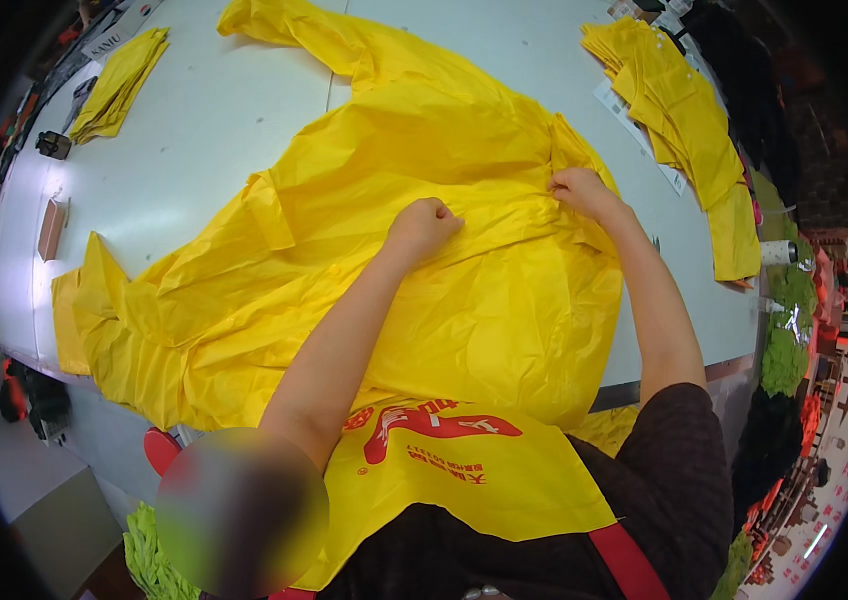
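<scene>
A large, shiny yellow garment (404,150) with a long sleeve, resembling a raincoat, lies spread and creased across the table. My left hand (426,228) rests over its middle with fingers closed; they seem to pinch a fold of the fabric, though the fingertips are partly hidden. Farther right, my right hand (582,190) pinches the garment close to its right edge. Ridges of gathered cloth run between the two hands. The near part of the garment hangs toward the table's front edge, against the yellow apron (494,485) with red print on my front.
Folded yellow pieces lie in a stack (122,85) at the far left of the white table (194,150). Another yellow pile (679,110) sits at the right over a paper sheet. A small brown box (52,230) and a black object (53,145) stand near the left edge.
</scene>
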`<state>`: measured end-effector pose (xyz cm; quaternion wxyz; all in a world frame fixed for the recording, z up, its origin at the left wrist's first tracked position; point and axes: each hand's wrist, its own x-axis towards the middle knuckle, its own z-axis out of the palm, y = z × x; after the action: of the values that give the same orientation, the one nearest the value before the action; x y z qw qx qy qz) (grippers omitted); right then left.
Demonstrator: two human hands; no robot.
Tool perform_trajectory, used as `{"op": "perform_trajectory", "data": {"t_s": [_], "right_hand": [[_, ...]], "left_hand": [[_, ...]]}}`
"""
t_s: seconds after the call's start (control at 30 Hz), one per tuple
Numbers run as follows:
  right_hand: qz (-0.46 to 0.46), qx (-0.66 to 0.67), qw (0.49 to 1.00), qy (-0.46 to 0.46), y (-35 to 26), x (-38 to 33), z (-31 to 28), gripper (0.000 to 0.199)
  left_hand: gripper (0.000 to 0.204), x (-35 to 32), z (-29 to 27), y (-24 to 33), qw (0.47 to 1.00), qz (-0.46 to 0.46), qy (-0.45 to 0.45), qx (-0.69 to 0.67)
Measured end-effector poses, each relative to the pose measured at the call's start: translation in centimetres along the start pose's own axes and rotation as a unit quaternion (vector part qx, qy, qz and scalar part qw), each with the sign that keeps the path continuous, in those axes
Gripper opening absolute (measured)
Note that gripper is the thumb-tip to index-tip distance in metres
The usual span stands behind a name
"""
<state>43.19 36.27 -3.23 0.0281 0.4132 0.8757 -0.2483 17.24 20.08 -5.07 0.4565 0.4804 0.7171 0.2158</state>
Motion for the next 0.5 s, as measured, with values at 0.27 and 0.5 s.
{"op": "perform_trajectory", "data": {"t_s": [0.27,0.5], "right_hand": [[0.043,-0.107,0.993,0.037,-0.6,-0.5,0.8,0.017],[0.015,-0.001,0.999,0.039,1.1,0.1,0.8,0.015]], "left_hand": [[0.016,0.3,0.9,-0.1,0.997,0.027,0.051,0.057],[0.016,0.5,0.9,-0.2,0.989,0.059,0.090,0.097]]}}
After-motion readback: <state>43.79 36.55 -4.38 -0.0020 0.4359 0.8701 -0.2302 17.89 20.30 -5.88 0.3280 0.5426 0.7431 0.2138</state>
